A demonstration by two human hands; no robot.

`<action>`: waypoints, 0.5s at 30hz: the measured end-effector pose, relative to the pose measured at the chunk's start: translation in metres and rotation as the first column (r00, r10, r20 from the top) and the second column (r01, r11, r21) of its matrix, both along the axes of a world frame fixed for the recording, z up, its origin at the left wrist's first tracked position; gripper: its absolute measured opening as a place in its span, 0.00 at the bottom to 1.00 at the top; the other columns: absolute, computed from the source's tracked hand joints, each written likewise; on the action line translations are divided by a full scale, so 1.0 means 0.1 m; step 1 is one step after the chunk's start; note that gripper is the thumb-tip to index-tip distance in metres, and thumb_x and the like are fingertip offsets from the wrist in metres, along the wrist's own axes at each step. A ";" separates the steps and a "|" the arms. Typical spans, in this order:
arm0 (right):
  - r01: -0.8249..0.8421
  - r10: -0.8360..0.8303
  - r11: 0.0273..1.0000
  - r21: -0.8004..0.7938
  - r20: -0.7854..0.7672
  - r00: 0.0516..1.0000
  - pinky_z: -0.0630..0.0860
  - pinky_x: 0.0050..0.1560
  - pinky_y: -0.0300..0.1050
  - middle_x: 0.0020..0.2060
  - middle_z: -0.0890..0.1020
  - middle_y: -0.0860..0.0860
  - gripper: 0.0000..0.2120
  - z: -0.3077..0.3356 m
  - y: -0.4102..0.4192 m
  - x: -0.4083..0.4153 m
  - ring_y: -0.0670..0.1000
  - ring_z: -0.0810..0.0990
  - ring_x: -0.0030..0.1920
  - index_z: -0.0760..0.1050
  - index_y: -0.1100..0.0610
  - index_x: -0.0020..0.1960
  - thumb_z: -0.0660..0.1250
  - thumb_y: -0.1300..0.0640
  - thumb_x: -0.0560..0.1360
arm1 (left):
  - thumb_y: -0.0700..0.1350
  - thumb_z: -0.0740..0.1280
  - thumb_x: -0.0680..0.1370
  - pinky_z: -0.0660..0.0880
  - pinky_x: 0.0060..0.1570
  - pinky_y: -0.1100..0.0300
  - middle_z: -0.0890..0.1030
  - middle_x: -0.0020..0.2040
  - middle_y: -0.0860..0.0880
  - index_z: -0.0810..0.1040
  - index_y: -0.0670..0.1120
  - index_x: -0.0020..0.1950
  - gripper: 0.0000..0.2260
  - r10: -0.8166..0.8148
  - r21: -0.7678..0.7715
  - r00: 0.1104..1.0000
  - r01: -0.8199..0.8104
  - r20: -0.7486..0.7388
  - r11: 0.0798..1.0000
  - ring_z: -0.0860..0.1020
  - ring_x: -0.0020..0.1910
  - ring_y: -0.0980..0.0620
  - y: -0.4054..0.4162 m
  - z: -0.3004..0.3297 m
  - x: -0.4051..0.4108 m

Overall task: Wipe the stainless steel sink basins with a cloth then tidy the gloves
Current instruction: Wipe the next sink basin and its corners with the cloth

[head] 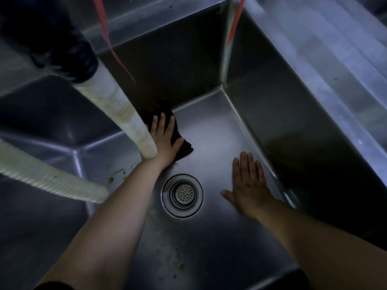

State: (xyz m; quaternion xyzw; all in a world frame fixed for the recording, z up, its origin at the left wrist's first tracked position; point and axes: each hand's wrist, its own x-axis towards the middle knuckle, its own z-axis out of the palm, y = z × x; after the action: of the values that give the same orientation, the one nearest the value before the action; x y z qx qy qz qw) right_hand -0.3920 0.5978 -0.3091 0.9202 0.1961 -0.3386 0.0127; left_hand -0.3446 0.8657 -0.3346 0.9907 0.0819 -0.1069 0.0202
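I look down into a deep stainless steel sink basin [226, 130] in dim light. My left hand [165, 141] lies flat on a dark cloth [184, 150], pressing it against the basin floor near the far left corner. My right hand [249, 183] rests flat and spread on the bare basin floor by the right wall, holding nothing. A round perforated drain strainer [182, 195] sits between my two forearms. No gloves are in view.
A white corrugated hose [123, 116] hangs from a black fitting [62, 45] just left of my left hand, and a second hose [52, 181] lies at the left. Two red straps [113, 42] [235, 19] dangle above. Another basin [41, 126] is at the left.
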 end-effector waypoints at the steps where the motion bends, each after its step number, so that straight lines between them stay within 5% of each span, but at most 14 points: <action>1: 0.000 0.000 1.000 -0.003 0.003 1.000 0.16 0.58 0.50 0.57 0.13 0.56 0.47 0.01 0.00 0.00 0.56 0.12 0.59 0.14 0.57 0.61 0.48 0.32 0.75 | 0.62 0.48 0.79 0.35 0.72 0.51 0.43 0.78 0.48 0.42 0.52 0.77 0.31 0.023 -0.006 1.000 -0.023 0.000 1.000 0.39 0.76 0.48 0.07 0.01 -0.08; 8: 0.000 0.000 1.000 -0.007 0.035 0.999 0.11 0.55 0.48 0.56 0.12 0.56 0.46 0.01 0.00 -0.04 0.55 0.11 0.58 0.12 0.57 0.58 0.46 0.32 0.75 | 0.62 0.50 0.79 0.39 0.73 0.49 0.45 0.79 0.48 0.44 0.52 0.78 0.31 0.167 -0.022 0.986 -0.167 -0.008 0.986 0.42 0.77 0.49 0.58 0.09 -0.56; 15: -0.003 0.002 1.000 0.026 0.035 0.999 0.19 0.63 0.52 0.56 0.12 0.56 0.46 0.00 0.00 -0.05 0.56 0.12 0.59 0.12 0.56 0.59 0.46 0.32 0.75 | 0.59 0.53 0.79 0.40 0.73 0.49 0.48 0.78 0.45 0.47 0.49 0.78 0.30 0.410 0.045 0.912 -0.411 0.028 0.911 0.45 0.77 0.46 1.06 0.07 -1.09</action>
State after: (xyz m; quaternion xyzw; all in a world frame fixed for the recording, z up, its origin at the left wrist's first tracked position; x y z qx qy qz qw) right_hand -0.3970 0.5976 -0.3090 0.9258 0.2013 -0.3199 0.0047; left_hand -0.4540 0.9720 -0.3280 0.9525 0.2906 -0.0894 0.0181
